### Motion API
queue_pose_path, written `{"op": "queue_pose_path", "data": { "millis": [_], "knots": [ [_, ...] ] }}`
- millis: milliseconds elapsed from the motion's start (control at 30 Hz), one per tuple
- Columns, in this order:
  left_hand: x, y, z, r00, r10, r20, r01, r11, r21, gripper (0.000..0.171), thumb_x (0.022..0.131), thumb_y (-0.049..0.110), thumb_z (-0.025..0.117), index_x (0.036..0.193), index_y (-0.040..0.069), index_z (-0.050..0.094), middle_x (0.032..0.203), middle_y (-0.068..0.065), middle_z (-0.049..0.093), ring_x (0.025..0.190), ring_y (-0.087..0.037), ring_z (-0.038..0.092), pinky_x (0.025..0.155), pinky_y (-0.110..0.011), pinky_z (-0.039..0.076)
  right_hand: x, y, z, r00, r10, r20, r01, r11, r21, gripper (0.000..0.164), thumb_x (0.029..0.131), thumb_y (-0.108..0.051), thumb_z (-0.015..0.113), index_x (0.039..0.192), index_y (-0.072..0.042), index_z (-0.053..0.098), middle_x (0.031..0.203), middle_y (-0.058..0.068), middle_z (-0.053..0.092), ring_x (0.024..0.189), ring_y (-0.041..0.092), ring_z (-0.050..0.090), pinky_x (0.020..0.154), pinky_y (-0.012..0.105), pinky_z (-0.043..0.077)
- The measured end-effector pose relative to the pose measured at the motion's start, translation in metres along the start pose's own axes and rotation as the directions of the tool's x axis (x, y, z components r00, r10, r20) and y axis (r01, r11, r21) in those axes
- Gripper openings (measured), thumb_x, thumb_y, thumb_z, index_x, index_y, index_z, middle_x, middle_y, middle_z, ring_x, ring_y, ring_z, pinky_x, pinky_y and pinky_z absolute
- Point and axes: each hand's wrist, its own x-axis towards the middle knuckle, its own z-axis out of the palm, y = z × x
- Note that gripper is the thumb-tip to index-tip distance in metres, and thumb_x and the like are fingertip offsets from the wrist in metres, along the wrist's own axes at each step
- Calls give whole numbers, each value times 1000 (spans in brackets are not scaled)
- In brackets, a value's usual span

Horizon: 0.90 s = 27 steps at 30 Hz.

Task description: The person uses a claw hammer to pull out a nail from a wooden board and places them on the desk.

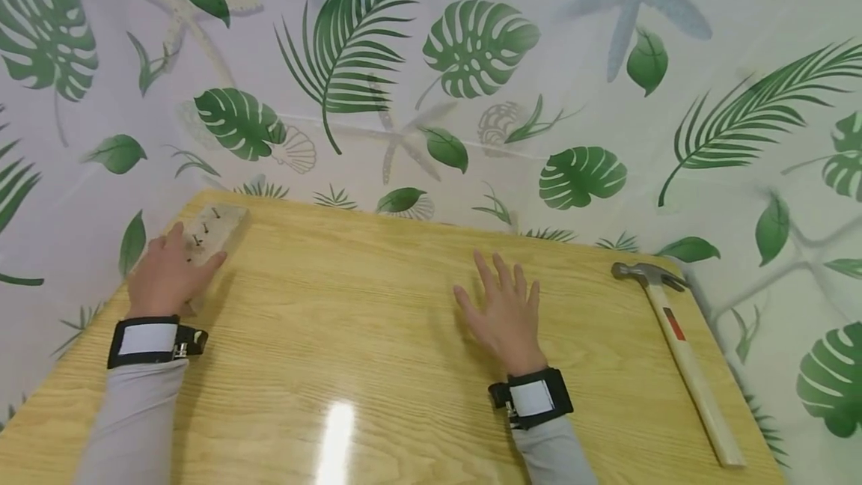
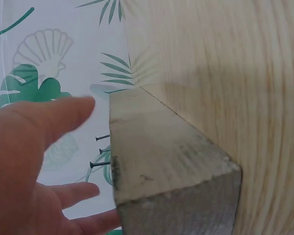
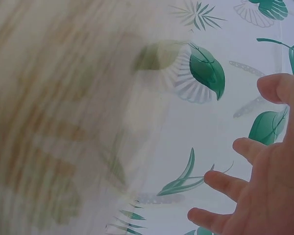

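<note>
A grey, weathered wooden block (image 1: pixel 231 224) lies at the far left of the table, with several dark nails (image 2: pixel 99 151) standing partly out of its top. Over its near part hovers my left hand (image 1: pixel 164 275), thumb and fingers spread. In the left wrist view a gap shows between the thumb and the block, while the lower fingertips come right up to its edge. My right hand (image 1: pixel 505 320) is held over the middle right of the table, fingers straight and spread, holding nothing. Between it and the right edge lies a claw hammer (image 1: pixel 687 361), its metal head at the far end.
The light wood-grain table (image 1: pixel 350 305) reaches back to a white cloth (image 1: pixel 417 126) printed with green leaves, shells and starfish, which hangs behind and at both sides. A bright light reflection shows on the near tabletop. Both wrists wear black straps with small cameras.
</note>
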Motion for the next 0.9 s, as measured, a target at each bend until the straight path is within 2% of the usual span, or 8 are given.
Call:
{"op": "queue_pose_path", "data": {
  "millis": [100,233,400,500,700,900],
  "knots": [
    [2,-5,0,1000,1,25,0,1000,-5,91,99,51,54,155,-12,20,139,-47,36,123,-61,42,92,-76,38,1,1,1,1000,0,9,0,1000,5,71,102,-59,46,162,-26,28,166,14,27,152,48,18,118,73,5],
    [2,-6,0,1000,21,16,-21,1000,-6,79,99,41,59,148,-14,32,132,-45,41,116,-59,45,87,-73,41,1,2,-1,1000,5,19,-5,1000,4,71,102,-59,46,162,-27,27,166,14,26,152,48,17,118,73,5],
    [-4,0,1,997,64,42,-63,998,-20,79,98,38,61,146,-18,33,133,-46,40,119,-60,43,94,-71,40,1,4,-2,1000,10,27,-9,1000,-7,71,102,-60,44,163,-27,26,167,13,25,152,48,17,117,73,6],
    [-10,11,3,993,79,92,-78,997,-15,79,98,39,61,145,-19,35,136,-46,38,121,-61,42,98,-70,40,1,5,-2,1000,9,26,-9,1000,-3,71,102,-60,43,163,-27,26,167,14,25,152,48,17,117,73,5],
    [-20,39,8,973,133,190,-131,991,-22,80,96,41,65,145,-16,41,139,-45,37,123,-58,45,100,-67,42,1,5,-6,1000,12,25,-12,1000,16,70,103,-59,41,163,-26,26,167,14,24,152,48,16,117,73,5],
    [-26,68,15,941,195,277,-166,978,-124,90,88,47,74,151,-7,39,138,-38,39,107,-44,51,88,-58,49,0,5,-10,999,23,37,-24,999,43,69,104,-59,40,163,-27,24,167,14,23,153,48,15,117,74,3]
  ]
}}
